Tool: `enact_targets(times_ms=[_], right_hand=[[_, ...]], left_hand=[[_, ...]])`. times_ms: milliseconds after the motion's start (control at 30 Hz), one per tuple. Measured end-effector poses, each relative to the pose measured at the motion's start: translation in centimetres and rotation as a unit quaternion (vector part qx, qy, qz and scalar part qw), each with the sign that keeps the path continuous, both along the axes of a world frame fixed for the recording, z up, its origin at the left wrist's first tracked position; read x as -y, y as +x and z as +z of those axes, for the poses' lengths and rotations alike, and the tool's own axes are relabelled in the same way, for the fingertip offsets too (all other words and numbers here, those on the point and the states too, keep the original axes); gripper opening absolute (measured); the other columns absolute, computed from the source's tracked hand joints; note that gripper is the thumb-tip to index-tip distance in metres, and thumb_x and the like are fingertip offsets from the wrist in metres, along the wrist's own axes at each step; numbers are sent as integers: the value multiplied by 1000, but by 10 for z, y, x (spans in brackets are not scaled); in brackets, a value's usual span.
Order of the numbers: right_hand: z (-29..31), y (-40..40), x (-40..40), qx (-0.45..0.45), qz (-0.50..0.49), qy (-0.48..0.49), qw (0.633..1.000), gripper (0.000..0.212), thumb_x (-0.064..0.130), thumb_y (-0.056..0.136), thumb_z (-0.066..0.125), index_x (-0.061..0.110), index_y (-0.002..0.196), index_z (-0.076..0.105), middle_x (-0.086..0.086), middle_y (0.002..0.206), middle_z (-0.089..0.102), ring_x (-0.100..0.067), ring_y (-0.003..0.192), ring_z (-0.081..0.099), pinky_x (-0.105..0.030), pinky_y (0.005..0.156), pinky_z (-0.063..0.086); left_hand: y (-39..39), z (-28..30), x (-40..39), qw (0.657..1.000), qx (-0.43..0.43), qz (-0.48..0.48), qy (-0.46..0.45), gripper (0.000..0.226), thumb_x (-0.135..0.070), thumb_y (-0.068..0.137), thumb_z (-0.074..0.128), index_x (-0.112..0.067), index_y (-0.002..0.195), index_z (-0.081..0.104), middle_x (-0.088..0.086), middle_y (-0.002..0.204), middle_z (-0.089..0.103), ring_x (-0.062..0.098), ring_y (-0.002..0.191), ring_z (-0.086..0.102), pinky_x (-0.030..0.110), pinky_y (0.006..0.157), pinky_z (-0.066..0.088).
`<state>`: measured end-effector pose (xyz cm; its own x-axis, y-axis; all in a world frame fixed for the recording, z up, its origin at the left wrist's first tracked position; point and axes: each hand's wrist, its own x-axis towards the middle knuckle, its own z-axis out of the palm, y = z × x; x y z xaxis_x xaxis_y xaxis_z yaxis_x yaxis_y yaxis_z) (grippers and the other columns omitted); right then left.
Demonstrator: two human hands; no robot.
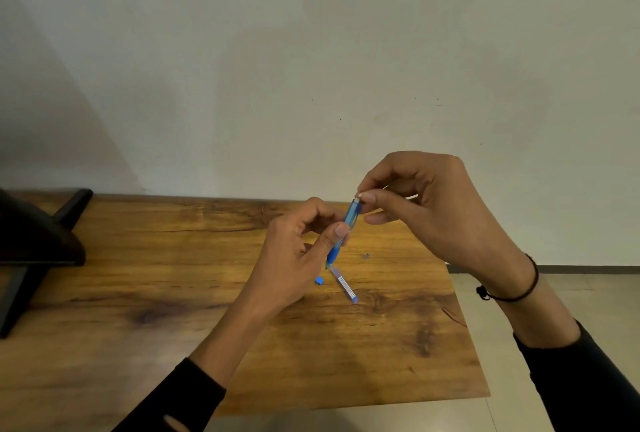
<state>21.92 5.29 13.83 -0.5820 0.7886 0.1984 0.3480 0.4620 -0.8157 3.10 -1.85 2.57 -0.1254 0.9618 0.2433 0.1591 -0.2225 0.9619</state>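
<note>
My left hand grips a blue translucent mechanical pencil by its lower barrel, tip pointing down toward the table. My right hand pinches a small white piece, perhaps an eraser, at the pencil's upper end between thumb and forefinger. Below the pencil tip, a slim lead tube with a blue end and a label lies on the wooden table. A small blue cap lies just left of the tube.
A tiny metallic bit lies on the table right of the pencil. A black stand occupies the table's far left. The table's right edge drops to a tiled floor; a white wall stands behind.
</note>
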Motion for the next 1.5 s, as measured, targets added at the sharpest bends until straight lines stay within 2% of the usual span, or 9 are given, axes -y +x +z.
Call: enact_targets(times_ms=[267, 433, 667, 800, 933, 1067, 1200, 1300, 1500], right_hand=[[-1, -4, 0, 73, -12, 51, 996, 5, 5, 99, 74, 8, 96, 77, -4, 87, 79, -12, 79, 81, -30, 74, 68], [1, -1, -3, 102, -15, 11, 995, 12, 4, 97, 76, 13, 88, 74, -1, 82, 80, -8, 74, 82, -28, 72, 68], [-1, 4, -8, 133, -13, -26, 991, 14, 7, 94, 80, 16, 85, 75, 4, 79, 82, -9, 70, 82, -25, 73, 67], [-4, 3, -9, 160, -18, -9, 987, 14, 9, 92, 82, 17, 84, 75, 1, 72, 81, -4, 67, 80, -19, 70, 64], [-10, 0, -11, 117, -15, -34, 992, 13, 5, 91, 82, 15, 87, 75, 0, 75, 82, -10, 69, 82, -23, 68, 66], [-31, 8, -26, 32, 10, -109, 993, 30, 4, 90, 83, 17, 113, 71, -6, 88, 80, -23, 77, 82, -33, 67, 68], [-100, 19, -42, 220, -45, -3, 974, 29, 5, 91, 80, 24, 110, 68, 3, 94, 72, -17, 82, 72, -43, 70, 66], [-147, 24, -39, 369, -29, 54, 927, 34, 17, 96, 77, 31, 122, 62, 5, 111, 62, -14, 87, 64, -31, 69, 56], [-178, 22, -37, 384, -24, 73, 920, 20, 9, 98, 68, 25, 103, 58, 3, 101, 59, -23, 84, 63, -37, 70, 57]], left_hand=[[-1, 0, 0, 1000, -8, 2, -5, 12, -44, 99, 67, -35, 104, 73, -18, 93, 77, 7, 93, 74, 22, 70, 63], [-2, -5, 1, 999, -54, 2, 2, 10, -28, 103, 72, -37, 103, 71, -20, 103, 75, 2, 99, 72, 23, 60, 62], [-2, -9, -1, 993, -114, 18, 32, 14, -29, 103, 73, -41, 109, 68, -24, 111, 72, 2, 101, 72, 16, 67, 59], [-1, -12, 0, 991, -128, 19, 38, 12, -33, 103, 72, -40, 111, 67, -25, 114, 71, 2, 102, 72, 22, 71, 63], [0, -11, -1, 994, -102, 27, 29, 9, -35, 102, 73, -39, 108, 69, -24, 109, 73, 1, 99, 72, 19, 65, 61], [-2, -8, -3, 997, -43, 53, 17, 2, -41, 101, 71, -39, 102, 72, -21, 97, 77, 7, 94, 75, 29, 65, 62], [-6, -5, -5, 998, -11, 55, 19, 7, -40, 101, 69, -34, 103, 71, -11, 94, 79, 14, 92, 77, 30, 80, 65], [-6, -4, -5, 999, -4, 48, 20, 9, -40, 100, 68, -32, 103, 72, -7, 92, 79, 17, 90, 78, 34, 82, 66], [-4, -4, -5, 999, -5, 44, 13, 2, -32, 102, 70, -34, 103, 71, -7, 91, 79, 17, 90, 77, 37, 82, 67]])
